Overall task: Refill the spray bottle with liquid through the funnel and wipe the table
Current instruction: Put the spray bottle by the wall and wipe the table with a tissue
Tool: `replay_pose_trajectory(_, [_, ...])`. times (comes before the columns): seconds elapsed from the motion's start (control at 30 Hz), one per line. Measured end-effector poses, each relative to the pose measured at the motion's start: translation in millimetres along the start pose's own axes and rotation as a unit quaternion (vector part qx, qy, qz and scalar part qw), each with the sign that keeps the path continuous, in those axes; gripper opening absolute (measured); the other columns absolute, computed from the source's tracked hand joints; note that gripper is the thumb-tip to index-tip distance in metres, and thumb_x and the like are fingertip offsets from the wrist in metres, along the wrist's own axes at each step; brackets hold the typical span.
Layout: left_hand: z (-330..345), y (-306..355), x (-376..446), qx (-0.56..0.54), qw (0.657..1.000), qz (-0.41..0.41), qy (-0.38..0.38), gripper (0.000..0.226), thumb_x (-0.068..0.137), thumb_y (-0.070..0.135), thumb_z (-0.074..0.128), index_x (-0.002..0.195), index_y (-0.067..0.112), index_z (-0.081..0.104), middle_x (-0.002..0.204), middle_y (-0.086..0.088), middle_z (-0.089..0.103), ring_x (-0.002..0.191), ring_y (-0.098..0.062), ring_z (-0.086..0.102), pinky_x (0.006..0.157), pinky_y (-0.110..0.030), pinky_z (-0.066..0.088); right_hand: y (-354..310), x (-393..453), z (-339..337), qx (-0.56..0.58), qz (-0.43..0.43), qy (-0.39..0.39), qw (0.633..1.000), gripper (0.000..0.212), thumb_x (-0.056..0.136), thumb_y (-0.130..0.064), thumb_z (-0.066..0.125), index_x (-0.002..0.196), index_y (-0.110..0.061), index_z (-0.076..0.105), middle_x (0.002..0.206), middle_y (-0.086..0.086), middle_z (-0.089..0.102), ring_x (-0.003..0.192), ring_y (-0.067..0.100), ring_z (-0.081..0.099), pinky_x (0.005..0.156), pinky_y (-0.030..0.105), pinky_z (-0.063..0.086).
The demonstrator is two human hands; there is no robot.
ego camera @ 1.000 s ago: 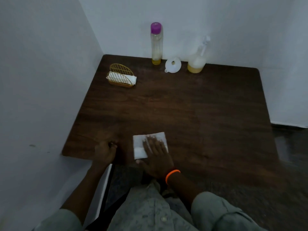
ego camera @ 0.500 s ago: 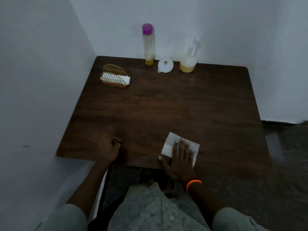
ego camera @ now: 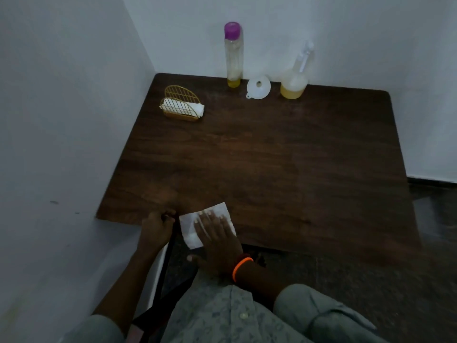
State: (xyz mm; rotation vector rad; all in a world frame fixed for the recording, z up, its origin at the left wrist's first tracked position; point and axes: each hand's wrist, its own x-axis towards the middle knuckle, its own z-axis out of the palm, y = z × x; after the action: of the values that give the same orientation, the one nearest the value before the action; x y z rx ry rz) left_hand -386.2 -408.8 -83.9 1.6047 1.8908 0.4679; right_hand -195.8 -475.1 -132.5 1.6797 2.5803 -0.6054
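- The thin white paper napkin [ego camera: 206, 225] lies flat on the dark brown wooden surface [ego camera: 272, 169], at its near edge and towards the left corner; one corner of it appears to overhang the edge.
- The right hand [ego camera: 217, 240] lies on top of it with straight fingers [ego camera: 209, 217] spread and pressing down, the thumb off the near edge; nothing is pinched.
- The napkin is probably very light, limp and easy to tear or bunch, so I judge that flat palm pressure suits it better than a pinch; to lift it, a free corner at the far side is the place to take hold.
- The left hand [ego camera: 157, 225] sits just beside the napkin at the surface's edge, fingers curled; it seems to grip the edge, though the dim light hides what the fingertips touch.
- Well apart, along the back wall, stand a tall clear bottle with a purple cap [ego camera: 233, 54], with a little yellow liquid at its bottom, a small white plastic funnel [ego camera: 258, 87] lying on the surface, and a clear spray bottle [ego camera: 295, 79] partly filled with yellow liquid.
- The bottles are likely smooth and tippable; wiping near them calls for care.
- A gold wire napkin holder [ego camera: 181, 103] with white napkins stands near the left wall.
- Between the hands and these things the wood is bare, so nothing blocks a wider stroke.
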Motion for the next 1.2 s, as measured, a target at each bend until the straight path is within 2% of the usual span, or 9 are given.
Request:
replay_pose_trajectory(0.07, [7.6, 2.4, 0.0, 0.005, 1.000, 0.006, -0.010, 0.022, 0.090, -0.014, 0.051, 0.094, -0.008, 0.072, 0.087, -0.025, 0.074, 0.077, -0.030, 0.069, 0.072, -0.038, 0.057, 12.8, -9.8, 0.4, -0.002, -0.007, -0.011, 1.000, 0.093, 0.092, -0.075, 0.027, 0.160, -0.017, 0.005, 0.168, 0.009, -0.006, 0.155, 0.028, -0.011, 0.124, 0.054, 0.003])
replay_pose_trajectory(0.3, [46.1, 33.9, -3.7, 0.038, 0.996, 0.043, -0.070, 0.018, 0.097, 0.012, 0.057, 0.106, 0.011, 0.072, 0.098, -0.006, 0.074, 0.087, -0.020, 0.070, 0.082, -0.037, 0.059, 51.7, -60.1, 4.2, 0.060, 0.110, 0.024, 0.992, 0.091, 0.091, -0.077, 0.026, 0.159, -0.025, -0.005, 0.168, 0.003, -0.012, 0.155, 0.021, -0.014, 0.124, 0.049, -0.004])
replay_pose_trajectory(0.4, [68.1, 56.3, -20.9, 0.062, 0.987, 0.122, -0.081, 0.013, 0.092, 0.020, 0.064, 0.101, 0.016, 0.072, 0.094, -0.001, 0.073, 0.086, -0.018, 0.070, 0.076, -0.027, 0.054, 56.3, -70.6, 2.2, 0.082, 0.140, 0.022, 0.987, 0.089, 0.092, -0.076, 0.024, 0.158, -0.027, -0.010, 0.167, 0.002, -0.017, 0.154, 0.020, -0.019, 0.122, 0.047, -0.009])
replay_pose_trajectory(0.53, [87.0, 66.3, -45.2, 0.116, 0.942, 0.290, -0.122, 0.034, 0.094, 0.030, 0.056, 0.115, 0.010, 0.072, 0.117, -0.009, 0.071, 0.105, -0.023, 0.069, 0.094, -0.034, 0.054, 65.7, -74.3, -7.3, 0.110, 0.122, 0.023, 0.986, 0.075, 0.101, -0.058, 0.025, 0.158, -0.020, -0.006, 0.164, 0.004, -0.017, 0.153, 0.023, -0.015, 0.124, 0.043, -0.006])
replay_pose_trajectory(0.67, [95.5, 69.0, -52.3, 0.147, 0.914, 0.364, -0.104, 0.046, 0.092, 0.028, 0.059, 0.123, -0.004, 0.067, 0.129, -0.021, 0.067, 0.120, -0.031, 0.066, 0.109, -0.032, 0.043, 87.9, -83.9, -24.5, 0.112, 0.107, 0.060, 0.986, 0.062, 0.100, -0.030, 0.049, 0.152, -0.001, 0.028, 0.161, 0.018, 0.022, 0.151, 0.028, 0.023, 0.124, 0.047, 0.024])
replay_pose_trajectory(0.8, [98.7, 69.3, -52.9, 0.186, 0.889, 0.407, -0.091, 0.054, 0.103, 0.034, 0.040, 0.119, -0.010, 0.068, 0.126, -0.025, 0.067, 0.115, -0.033, 0.068, 0.105, -0.028, 0.047, 99.1, -93.2, -23.0, 0.059, 0.066, 0.105, 0.991, 0.050, 0.087, -0.025, 0.067, 0.128, 0.003, 0.062, 0.139, 0.022, 0.057, 0.128, 0.032, 0.058, 0.096, 0.048, 0.056])
replay_pose_trajectory(0.93, [101.9, 59.3, -51.4, 0.180, 0.888, 0.407, -0.114, 0.051, 0.078, 0.017, 0.083, 0.120, -0.007, 0.068, 0.130, -0.024, 0.065, 0.117, -0.032, 0.068, 0.095, -0.040, 0.055, 99.5, -96.1, -21.5, 0.039, 0.062, 0.134, 0.988, 0.051, 0.090, -0.032, 0.048, 0.127, -0.001, 0.064, 0.138, 0.018, 0.059, 0.128, 0.028, 0.059, 0.098, 0.043, 0.056])
replay_pose_trajectory(1.13, [93.0, 42.5, -52.8, 0.180, 0.871, 0.440, -0.124, 0.050, 0.082, 0.021, 0.077, 0.129, 0.005, 0.066, 0.137, -0.016, 0.062, 0.124, -0.024, 0.064, 0.097, -0.040, 0.057, 94.2, -109.3, -25.3, 0.034, 0.037, 0.156, 0.986, 0.050, 0.085, -0.033, 0.053, 0.124, -0.006, 0.069, 0.134, 0.013, 0.064, 0.125, 0.024, 0.062, 0.100, 0.034, 0.050])
replay_pose_trajectory(1.2, [91.9, 40.2, -55.9, 0.180, 0.868, 0.451, -0.104, 0.040, 0.087, 0.022, 0.061, 0.124, 0.008, 0.071, 0.132, -0.013, 0.066, 0.119, -0.023, 0.067, 0.094, -0.038, 0.059, 94.4, -113.6, -21.9, 0.033, 0.027, 0.158, 0.986, 0.048, 0.078, -0.027, 0.073, 0.122, -0.007, 0.071, 0.132, 0.013, 0.066, 0.123, 0.025, 0.064, 0.099, 0.036, 0.052])
